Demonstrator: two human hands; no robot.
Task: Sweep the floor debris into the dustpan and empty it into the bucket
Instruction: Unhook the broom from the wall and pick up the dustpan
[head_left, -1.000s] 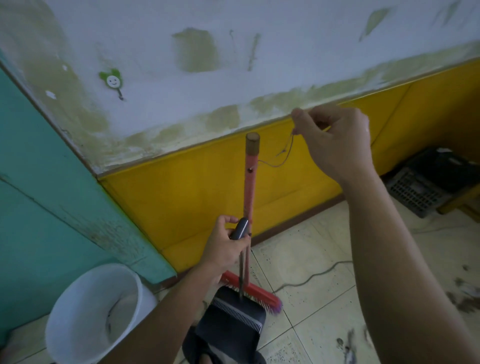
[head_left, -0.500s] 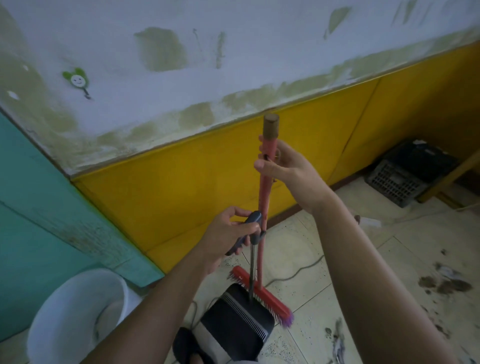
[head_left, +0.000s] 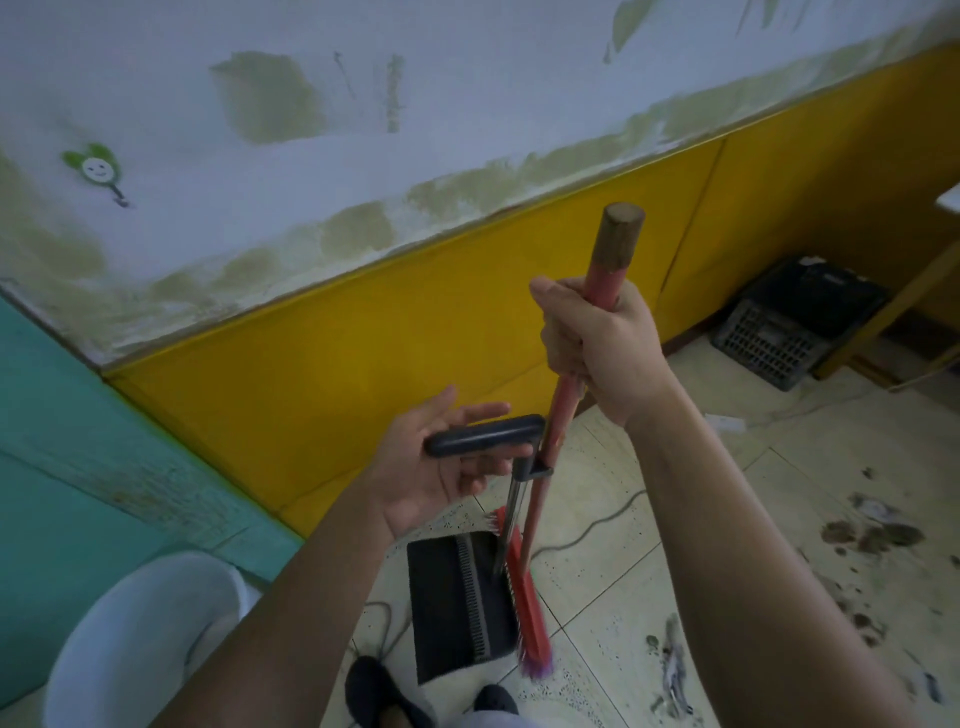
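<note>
Taking the broom (head_left: 565, 410) properly in my right hand (head_left: 597, 353) is the change that matters: a second ago that hand was up by the wall, pinching a thin loop of cord above the pole's end, and now its fingers (head_left: 557, 353) are wrapped tight round the red pole just under the bare wooden tip. My left hand (head_left: 431, 467) has gone the other way. Half a second ago it was clenched round the dustpan's grip (head_left: 483, 435); now it lies palm up with the fingers (head_left: 478, 411) nearly straight, the dark grip only resting across them, not clasped. The dustpan (head_left: 447, 597) itself stands on the floor (head_left: 623, 525) just ahead of my feet, its comb of teeth showing, with the red broom head (head_left: 527, 608) touching or just beside its right edge; I cannot tell which. The pole looks seated in the clip (head_left: 537, 472) on the dustpan's metal shaft, so the two tools seem joined. I read this as the moment of parting them, so that each hand has its own tool. Nothing looks swept yet. The debris (head_left: 872, 535) lies in dark patches on the tiles well off to my right, and the white bucket (head_left: 93, 649) waits at my lower left, near the teal wall (head_left: 78, 467). With my left hand so slack, a hard tug on the pole could tip the dustpan, so I judge I should close on the grip first.
</note>
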